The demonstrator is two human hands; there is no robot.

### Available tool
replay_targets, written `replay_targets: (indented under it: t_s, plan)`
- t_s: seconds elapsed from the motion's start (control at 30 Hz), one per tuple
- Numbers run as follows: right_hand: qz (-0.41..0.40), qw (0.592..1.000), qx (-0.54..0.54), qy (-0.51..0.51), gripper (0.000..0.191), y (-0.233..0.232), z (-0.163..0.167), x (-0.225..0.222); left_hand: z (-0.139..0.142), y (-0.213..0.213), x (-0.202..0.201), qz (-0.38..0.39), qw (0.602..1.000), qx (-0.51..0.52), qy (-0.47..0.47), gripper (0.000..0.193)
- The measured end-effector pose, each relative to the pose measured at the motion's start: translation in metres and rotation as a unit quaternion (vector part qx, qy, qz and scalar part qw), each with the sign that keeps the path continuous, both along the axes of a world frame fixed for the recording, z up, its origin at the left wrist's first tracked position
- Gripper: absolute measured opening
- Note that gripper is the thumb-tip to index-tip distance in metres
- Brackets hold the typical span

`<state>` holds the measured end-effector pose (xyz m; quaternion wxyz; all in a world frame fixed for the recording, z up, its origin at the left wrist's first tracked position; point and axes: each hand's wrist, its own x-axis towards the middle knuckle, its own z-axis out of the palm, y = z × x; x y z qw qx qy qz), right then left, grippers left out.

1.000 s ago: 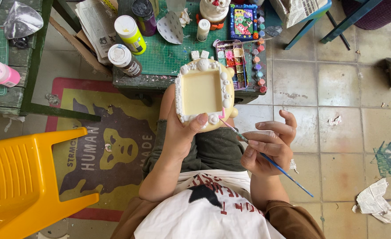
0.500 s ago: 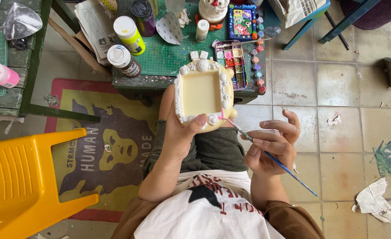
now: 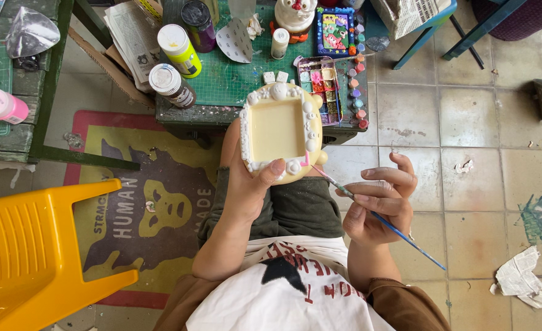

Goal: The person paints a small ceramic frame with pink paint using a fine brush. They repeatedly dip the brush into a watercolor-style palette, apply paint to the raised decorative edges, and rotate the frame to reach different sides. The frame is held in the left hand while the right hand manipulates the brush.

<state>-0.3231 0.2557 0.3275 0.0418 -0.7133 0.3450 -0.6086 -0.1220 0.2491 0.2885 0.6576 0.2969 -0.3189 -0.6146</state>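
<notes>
A seated person's left hand (image 3: pixel 249 187) grips a cream plaster frame (image 3: pixel 280 132) from its near edge, thumb pressed on the decorated white rim and fingers wrapped behind it, holding the piece upright over the lap, just in front of the green work table (image 3: pixel 234 79). The right hand (image 3: pixel 378 205), to the right of the frame, pinches a thin blue-handled paintbrush (image 3: pixel 378 217) between thumb and fingers, the other fingers loosely curled; the bristle tip reaches the frame's near right corner, where a small patch of pink shows. On the table beyond the frame lie a tray of paint pans (image 3: pixel 320 89) and a strip of small colour pots (image 3: pixel 357 86); farther left stand a yellow-green paint bottle (image 3: pixel 182 49) and a brown jar with a white lid (image 3: pixel 171 86). A yellow plastic chair (image 3: pixel 34 251) fills the near left corner, beside a printed rug (image 3: pixel 142 208) on the tiled floor. Crumpled newspaper (image 3: pixel 522 279) lies near right
</notes>
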Motion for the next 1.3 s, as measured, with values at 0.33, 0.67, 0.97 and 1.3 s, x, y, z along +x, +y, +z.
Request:
replay_targets:
  t_s: [0.33, 0.67, 0.97, 1.3]
  plan:
    - [0.143, 0.918, 0.079, -0.360, 0.014, 0.006, -0.020, 0.009, -0.020, -0.007, -0.006, -0.137, 0.977, -0.003, 0.161, 0.078]
    - [0.189, 0.876, 0.272, -0.351, 0.020, -0.030, -0.042, 0.034, -0.078, -0.020, -0.035, -0.002, 0.979, -0.068, 0.194, 0.075]
    - [0.238, 0.826, 0.333, -0.388, 0.045, -0.037, -0.061, 0.048, -0.106, -0.018, -0.053, 0.052, 0.988, -0.056, 0.133, 0.085]
    - [0.304, 0.829, 0.327, -0.335, 0.045, -0.045, -0.063, 0.012, -0.103, -0.025, 0.034, -0.078, 0.993, -0.086, -0.024, 0.086]
